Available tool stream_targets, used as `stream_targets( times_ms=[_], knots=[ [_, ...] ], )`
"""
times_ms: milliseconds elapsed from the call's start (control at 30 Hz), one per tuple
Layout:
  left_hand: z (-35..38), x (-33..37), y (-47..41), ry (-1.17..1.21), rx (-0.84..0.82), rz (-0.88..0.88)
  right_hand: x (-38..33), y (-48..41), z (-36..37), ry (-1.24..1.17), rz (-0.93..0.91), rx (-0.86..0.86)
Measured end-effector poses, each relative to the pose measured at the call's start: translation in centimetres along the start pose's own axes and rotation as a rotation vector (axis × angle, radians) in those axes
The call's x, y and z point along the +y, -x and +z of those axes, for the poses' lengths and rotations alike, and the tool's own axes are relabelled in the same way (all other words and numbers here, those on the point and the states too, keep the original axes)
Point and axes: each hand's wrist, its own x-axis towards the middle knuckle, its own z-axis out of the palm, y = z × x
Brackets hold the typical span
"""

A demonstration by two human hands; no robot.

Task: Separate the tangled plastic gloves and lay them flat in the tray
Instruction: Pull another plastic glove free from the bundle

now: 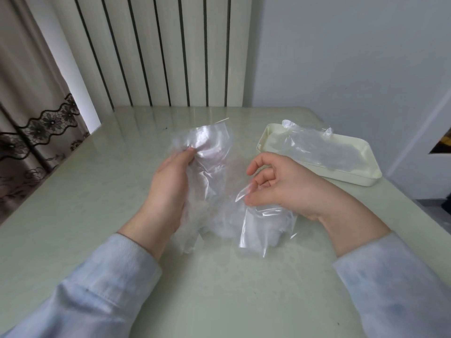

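Observation:
A crumpled bunch of clear plastic gloves [210,176] hangs just above the middle of the pale green table. My left hand [168,181] grips its upper left part, thumb pressed into the film. My right hand [280,186] pinches another clear glove [263,228] by an edge between thumb and fingers; that glove droops down to the table and still touches the bunch. A cream tray [366,172] sits to the right at the back, with one clear glove [317,147] spread flat inside it.
The table's [97,191] left edge runs diagonally beside a lace-trimmed curtain [36,123]. A white ribbed radiator [158,50] stands behind the far edge. The tray lies close to the table's right edge.

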Motion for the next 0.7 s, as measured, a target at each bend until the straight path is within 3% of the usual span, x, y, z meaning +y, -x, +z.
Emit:
stream_targets(
  times_ms=[233, 367, 533, 600, 700],
  knots=[
    [-0.2, -0.4, -0.5, 0.009, 0.014, 0.006, 0.0, -0.2, 0.1, 0.022, -0.036, 0.065],
    [0.1, -0.3, -0.1, -0.027, 0.015, 0.032, -0.7, 0.0, 0.2, -0.177, -0.173, 0.033],
    [0.5, 0.0, 1.2, -0.066, -0.080, 0.026, -2.0, 0.9, 0.6, -0.717, -0.284, -0.070],
    [0.7, 0.0, 2.0, -0.060, -0.164, 0.025, -2.5, 0.9, 1.3, -0.781, -0.275, 0.048],
    [1.1, -0.1, 3.2, -0.088, -0.273, 0.037, -2.4, 0.1, 2.5, -0.682, -0.234, 0.348]
  ],
)
